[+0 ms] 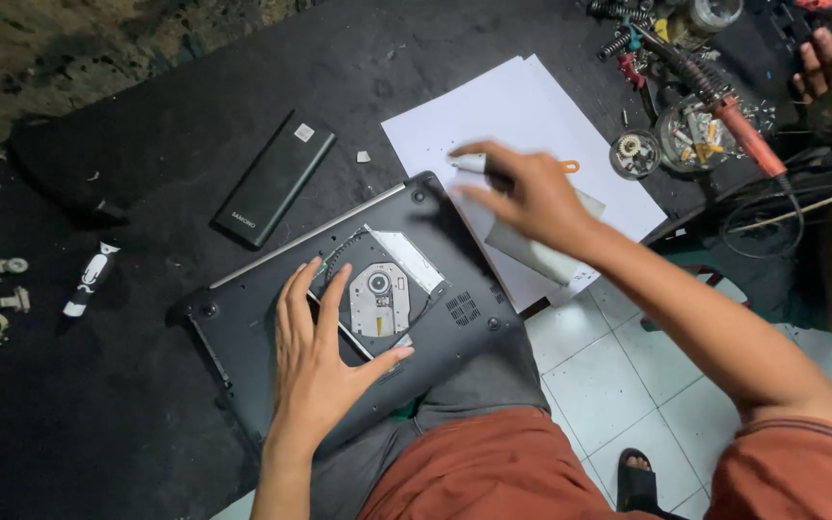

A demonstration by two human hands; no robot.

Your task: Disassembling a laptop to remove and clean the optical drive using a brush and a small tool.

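The dark laptop (358, 308) is laid upside down at the bench's near edge, partly on the lap, its optical drive (380, 300) exposed while the base cover is judged still fastened. It is pressed flat under the left hand (315, 361), fingers spread beside the drive. Over its far corner, a pale tool (469, 164) is pinched in the right hand (527, 193) above white paper (503, 111).

The person is wearing a rust-orange short-sleeved shirt (493, 472), grey trousers (479, 380), a black sandal (639, 486), and both arms are showing bare.
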